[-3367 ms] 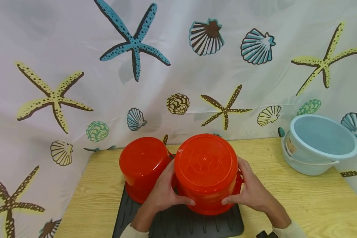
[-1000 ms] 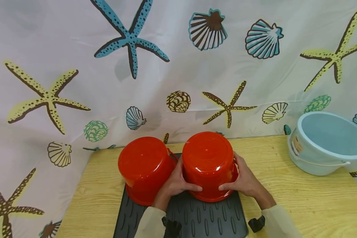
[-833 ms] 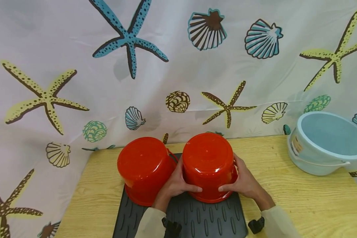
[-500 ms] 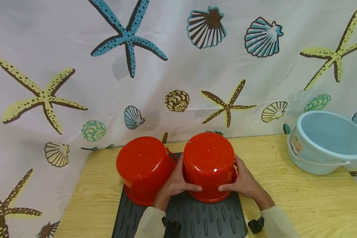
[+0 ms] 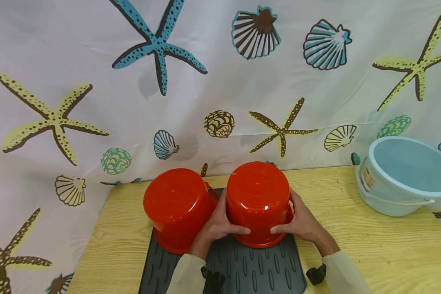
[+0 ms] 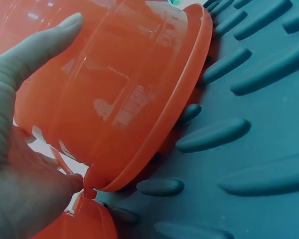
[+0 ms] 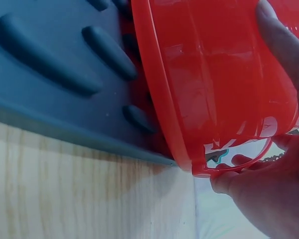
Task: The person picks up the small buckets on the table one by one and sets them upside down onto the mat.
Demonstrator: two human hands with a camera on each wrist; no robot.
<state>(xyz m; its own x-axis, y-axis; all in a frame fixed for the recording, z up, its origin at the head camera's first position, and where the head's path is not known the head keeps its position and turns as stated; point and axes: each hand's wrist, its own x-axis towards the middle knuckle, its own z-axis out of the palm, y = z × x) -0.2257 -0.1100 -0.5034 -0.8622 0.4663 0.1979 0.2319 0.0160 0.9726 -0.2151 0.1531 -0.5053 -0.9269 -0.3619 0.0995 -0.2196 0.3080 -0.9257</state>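
Observation:
Two red buckets stand upside down side by side on a dark ribbed mat (image 5: 257, 273). The right-hand bucket (image 5: 258, 192) is held between both hands, its rim low over the mat's back right part. My left hand (image 5: 218, 222) grips its left side, thumb across the front wall and fingers round behind. On the opposite side my right hand (image 5: 299, 218) grips it the same way, fingers by the handle (image 7: 249, 162). In the left wrist view the bucket's rim (image 6: 189, 74) lies right at the mat's ribs. The left-hand bucket (image 5: 176, 200) sits close beside my left hand.
A light blue bucket (image 5: 382, 196) stands upright at the right of the wooden table (image 5: 334, 196). Behind the table hangs a white curtain (image 5: 191, 110) printed with starfish and shells. Dark wrist cameras (image 5: 316, 274) sit at both cuffs.
Since the oldest frame, both hands have carried the right-hand red bucket away from me and lower, toward the mat's back. Over the last second hands and bucket have barely shifted.

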